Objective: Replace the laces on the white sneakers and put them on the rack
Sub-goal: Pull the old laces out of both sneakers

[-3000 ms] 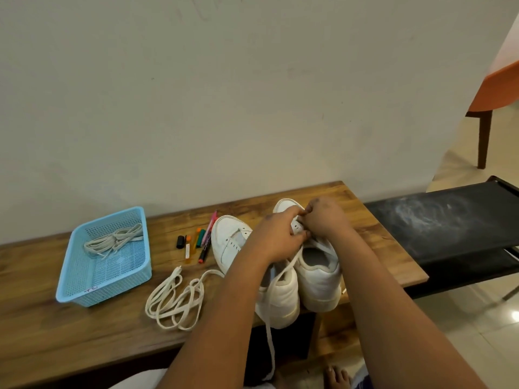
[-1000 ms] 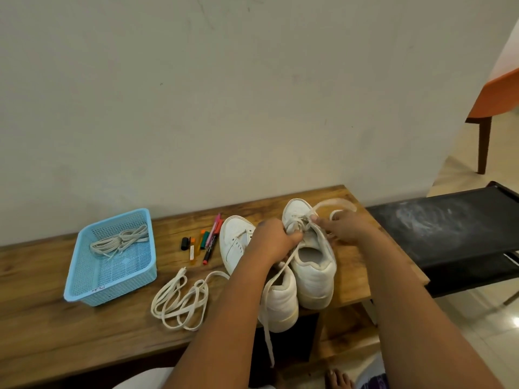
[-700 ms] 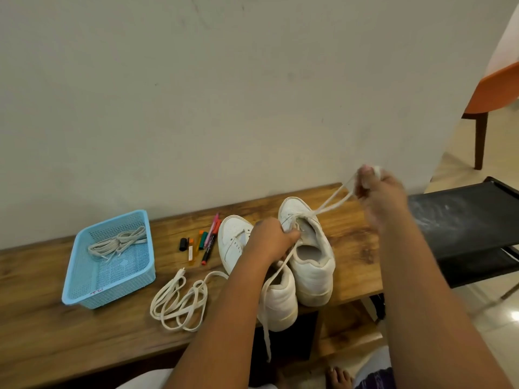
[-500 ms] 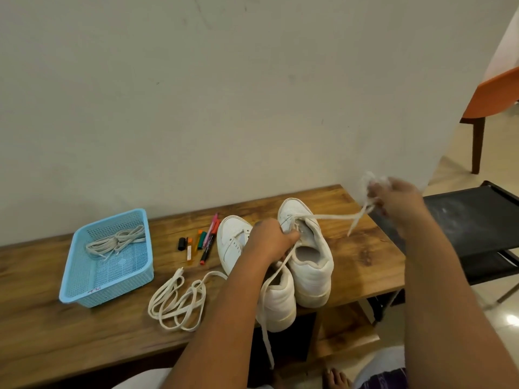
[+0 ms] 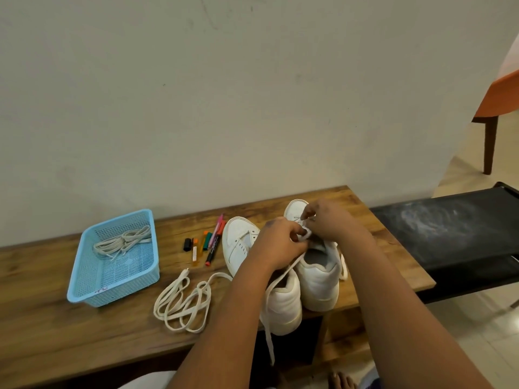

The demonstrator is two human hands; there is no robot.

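Observation:
Two white sneakers stand side by side on the wooden bench (image 5: 84, 327), toes toward the wall. My left hand (image 5: 278, 242) and my right hand (image 5: 328, 220) meet over the eyelets of the right sneaker (image 5: 320, 276), both pinching its white lace (image 5: 278, 284). One end of that lace trails down past the bench's front edge; the other hangs at the shoe's right side. The left sneaker (image 5: 241, 242) has no lace that I can see. A loose lace (image 5: 182, 301) lies coiled to its left.
A blue mesh basket (image 5: 92, 287) at the left holds another bundle of laces (image 5: 120, 242). Several marker pens (image 5: 210, 242) lie behind the loose lace. A black rack shelf (image 5: 449, 234) adjoins the bench on the right. An orange chair (image 5: 500, 99) stands beyond it.
My right hand pulled the lace out to the upper right, then came back to the right sneaker's eyelets. My left hand stayed on the shoe.

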